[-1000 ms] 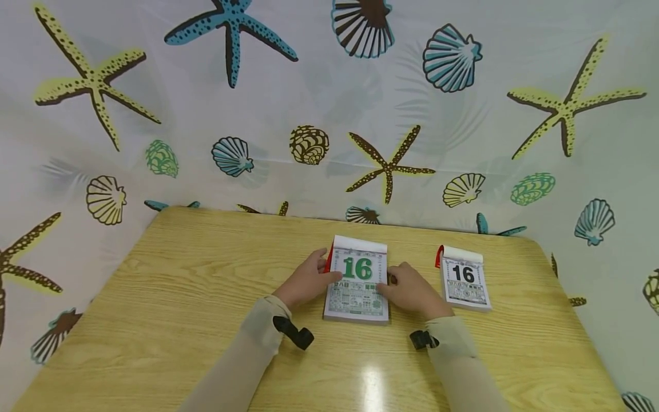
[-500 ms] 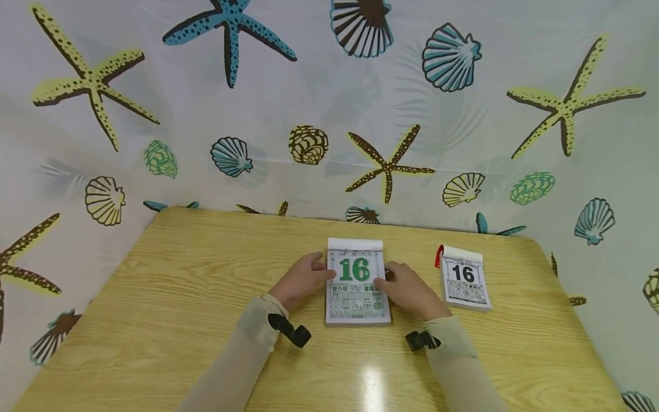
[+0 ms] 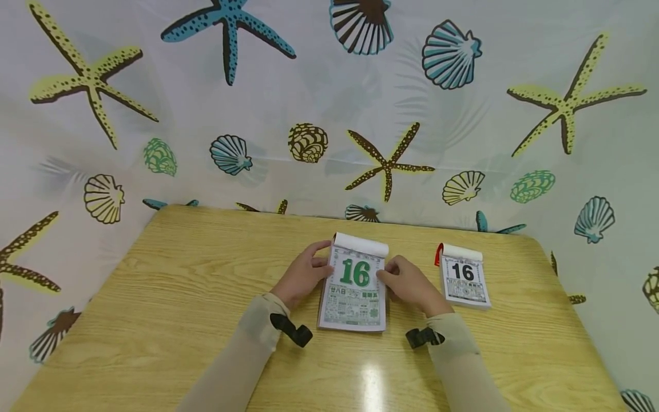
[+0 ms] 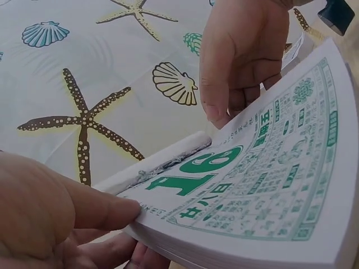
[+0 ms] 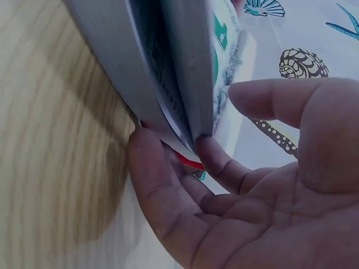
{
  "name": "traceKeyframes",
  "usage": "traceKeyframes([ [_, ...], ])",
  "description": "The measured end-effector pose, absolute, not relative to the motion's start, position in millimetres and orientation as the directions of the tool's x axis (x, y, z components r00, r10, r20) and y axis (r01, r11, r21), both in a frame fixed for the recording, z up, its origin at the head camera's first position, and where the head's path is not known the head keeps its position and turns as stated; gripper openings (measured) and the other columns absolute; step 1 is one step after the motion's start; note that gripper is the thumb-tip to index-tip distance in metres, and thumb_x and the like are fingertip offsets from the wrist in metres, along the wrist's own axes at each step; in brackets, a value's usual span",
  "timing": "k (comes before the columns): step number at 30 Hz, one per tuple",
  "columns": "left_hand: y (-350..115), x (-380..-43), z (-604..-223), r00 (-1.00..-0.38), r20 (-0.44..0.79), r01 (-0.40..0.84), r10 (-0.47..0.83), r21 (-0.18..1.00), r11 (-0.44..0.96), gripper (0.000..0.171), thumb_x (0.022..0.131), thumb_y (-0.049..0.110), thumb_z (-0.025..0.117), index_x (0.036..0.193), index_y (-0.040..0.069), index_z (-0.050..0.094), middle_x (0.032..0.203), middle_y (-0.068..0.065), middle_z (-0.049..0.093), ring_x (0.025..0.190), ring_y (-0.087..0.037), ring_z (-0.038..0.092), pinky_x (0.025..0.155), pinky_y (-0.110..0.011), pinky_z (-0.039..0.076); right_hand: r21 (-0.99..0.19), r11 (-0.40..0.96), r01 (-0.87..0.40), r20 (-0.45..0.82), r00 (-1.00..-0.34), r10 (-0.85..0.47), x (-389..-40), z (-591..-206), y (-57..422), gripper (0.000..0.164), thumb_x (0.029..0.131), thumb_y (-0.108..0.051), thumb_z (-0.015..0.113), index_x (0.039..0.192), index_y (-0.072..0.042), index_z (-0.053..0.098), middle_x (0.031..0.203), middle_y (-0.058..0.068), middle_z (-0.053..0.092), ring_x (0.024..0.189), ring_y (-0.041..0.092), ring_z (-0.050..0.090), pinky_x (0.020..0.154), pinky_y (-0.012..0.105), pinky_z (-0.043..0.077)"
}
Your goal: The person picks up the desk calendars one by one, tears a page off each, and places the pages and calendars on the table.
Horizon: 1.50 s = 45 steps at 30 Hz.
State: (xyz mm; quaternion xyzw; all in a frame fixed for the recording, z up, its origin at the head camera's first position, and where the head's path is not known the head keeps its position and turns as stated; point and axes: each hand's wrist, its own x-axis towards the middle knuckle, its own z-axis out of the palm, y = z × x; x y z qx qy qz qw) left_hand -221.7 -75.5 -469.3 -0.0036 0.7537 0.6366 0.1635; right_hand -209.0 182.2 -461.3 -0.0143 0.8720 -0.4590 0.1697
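A thick tear-off calendar (image 3: 355, 297) with a large green 16 is held between both hands in the middle of the table, its upper page strip rolled back. My left hand (image 3: 302, 274) grips its left edge, thumb on the top page and fingers beneath, as the left wrist view shows. On the opposite edge my right hand (image 3: 412, 284) holds the page block (image 5: 193, 61), thumb on the face and fingers below. In the right wrist view the block is parted by a gap, and a bit of red shows at the fingertips. Its bottom edge tilts toward me.
A smaller tear-off calendar (image 3: 465, 280) with a black 16 and a red backing edge lies to the right of my right hand. The wooden table (image 3: 195, 297) ends at a cloth (image 3: 268, 103) printed with starfish and shells, hanging behind and at both sides.
The green-numbered calendar first shifted and straightened, hiding its red edge, then tilted with its bottom swinging slightly left and nearer. My left fingers moved up along its left edge; my right hand rose slightly.
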Motion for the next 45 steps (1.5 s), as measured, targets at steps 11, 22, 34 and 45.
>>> traceKeyframes([
  [11, -82, -222, -463, -0.962, -0.14, -0.106, 0.235, 0.983, 0.149, 0.058, 0.106, 0.007, 0.057, 0.156, 0.033, 0.042, 0.13, -0.011, 0.06, 0.105, -0.025, 0.069, 0.086, -0.037, 0.057, -0.833, 0.545, 0.098, -0.23, -0.956, -0.181, -212, -459, 181, 0.022, 0.106, -0.029, 0.06, 0.104, -0.009, 0.053, 0.097, 0.01, 0.06, 0.084, 0.023, 0.057, 0.07, 0.032, 0.05],
  [22, -86, -216, -443, -0.956, 0.036, 0.036, 0.291, 0.999, -0.003, 0.056, 0.108, 0.004, 0.051, 0.158, 0.026, 0.039, 0.133, -0.014, 0.057, 0.107, -0.028, 0.071, 0.088, -0.044, 0.059, -0.882, 0.471, 0.012, -0.105, -0.98, -0.171, -211, -448, 176, 0.053, 0.106, -0.027, 0.058, 0.15, -0.002, 0.039, 0.138, 0.02, 0.057, 0.123, 0.032, 0.059, 0.098, 0.045, 0.053],
  [34, -86, -216, -437, -0.945, 0.068, 0.078, 0.321, 0.997, 0.021, 0.057, 0.108, 0.004, 0.052, 0.159, 0.027, 0.039, 0.136, -0.014, 0.056, 0.114, -0.03, 0.068, 0.092, -0.047, 0.058, -0.938, 0.346, 0.008, -0.077, -0.979, -0.187, -213, -445, 179, 0.045, 0.106, -0.015, 0.059, 0.145, 0.0, 0.042, 0.126, 0.021, 0.063, 0.111, 0.028, 0.062, 0.096, 0.047, 0.053],
  [45, -88, -214, -438, -0.935, 0.093, 0.103, 0.344, 0.995, 0.011, 0.056, 0.108, 0.003, 0.051, 0.158, 0.023, 0.04, 0.135, -0.014, 0.057, 0.113, -0.029, 0.069, 0.09, -0.042, 0.058, -0.96, 0.28, -0.025, -0.029, -0.982, -0.187, -213, -443, 182, 0.054, 0.105, -0.04, 0.061, 0.147, -0.011, 0.045, 0.127, 0.018, 0.065, 0.104, 0.024, 0.066, 0.091, 0.047, 0.056],
])
